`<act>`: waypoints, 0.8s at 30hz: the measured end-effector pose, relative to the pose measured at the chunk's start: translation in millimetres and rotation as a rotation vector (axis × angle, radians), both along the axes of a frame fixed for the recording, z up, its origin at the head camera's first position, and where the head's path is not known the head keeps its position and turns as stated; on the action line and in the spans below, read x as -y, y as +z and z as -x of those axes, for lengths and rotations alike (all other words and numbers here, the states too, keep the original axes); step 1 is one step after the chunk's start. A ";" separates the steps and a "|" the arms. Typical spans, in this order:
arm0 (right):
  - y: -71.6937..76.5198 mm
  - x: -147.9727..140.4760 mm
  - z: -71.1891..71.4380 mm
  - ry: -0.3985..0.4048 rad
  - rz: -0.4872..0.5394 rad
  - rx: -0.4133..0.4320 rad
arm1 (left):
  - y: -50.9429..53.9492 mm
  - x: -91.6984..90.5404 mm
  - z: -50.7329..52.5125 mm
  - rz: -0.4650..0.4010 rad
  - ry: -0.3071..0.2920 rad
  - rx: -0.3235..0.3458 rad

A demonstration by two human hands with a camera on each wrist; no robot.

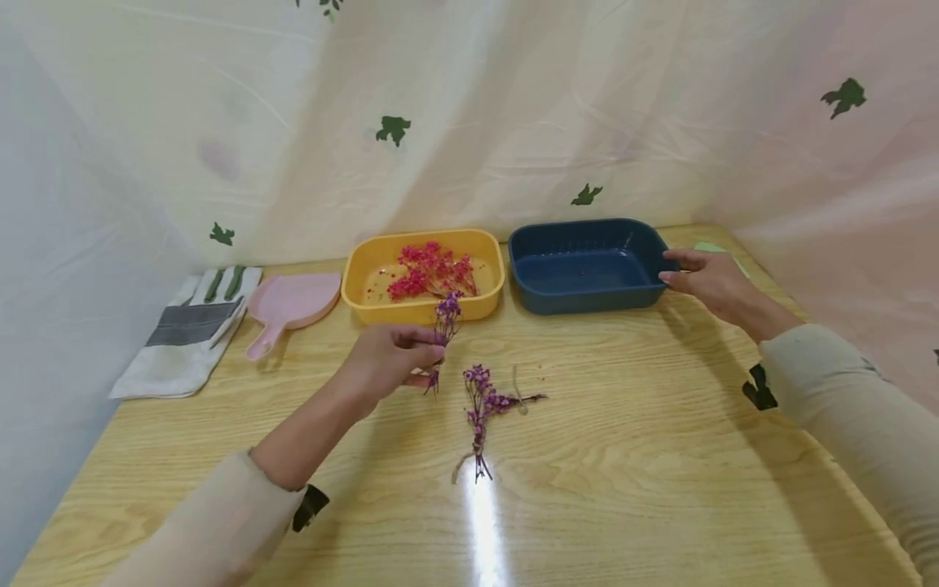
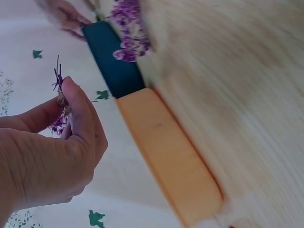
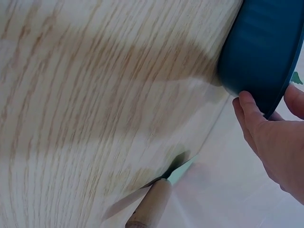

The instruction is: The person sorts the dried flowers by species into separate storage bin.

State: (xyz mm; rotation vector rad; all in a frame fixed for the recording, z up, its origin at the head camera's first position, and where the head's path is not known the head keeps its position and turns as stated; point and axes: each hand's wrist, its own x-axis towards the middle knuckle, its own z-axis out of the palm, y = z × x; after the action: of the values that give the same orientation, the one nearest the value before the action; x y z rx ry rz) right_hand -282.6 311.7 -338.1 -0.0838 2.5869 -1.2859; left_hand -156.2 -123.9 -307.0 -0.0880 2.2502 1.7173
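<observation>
Behind two flower bunches [image 1: 478,419], a tray [image 1: 396,313] holding sprigs [image 1: 433,269] stands just left of a second tray [image 1: 587,302].

A curtained-off tabletop corner, I'd say: green-printed cloth [image 1: 484,106] across the frame's top, wood-grain table [image 1: 631,473] along its bottom.

Glare streaks the table [image 1: 631,489]; left wrist view seems blurred.

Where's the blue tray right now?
In the head view, the blue tray is toward the back of the table, right of centre, just right of the yellow tray; the right hand grips its right end.
</observation>
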 end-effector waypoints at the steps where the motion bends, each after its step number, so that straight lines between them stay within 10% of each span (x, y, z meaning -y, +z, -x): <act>1: -0.3 0.0 -0.2 -0.002 0.002 0.000 | 2.8 -2.7 1.2 -0.024 -0.005 0.004; 12: -0.8 -1.0 -1.2 -0.001 0.010 -0.002 | 17.8 -28.1 18.4 -0.182 -0.076 0.026; 24: -1.0 -1.4 0.8 -0.012 0.014 0.012 | 9.4 -48.2 55.1 -0.348 -0.072 0.118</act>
State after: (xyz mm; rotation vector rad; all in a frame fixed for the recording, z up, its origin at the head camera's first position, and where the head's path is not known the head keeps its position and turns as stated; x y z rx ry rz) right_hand -283.4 313.1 -339.1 -0.0631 2.5727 -1.3049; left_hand -211.4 -75.7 -297.7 -0.0292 1.8208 1.9785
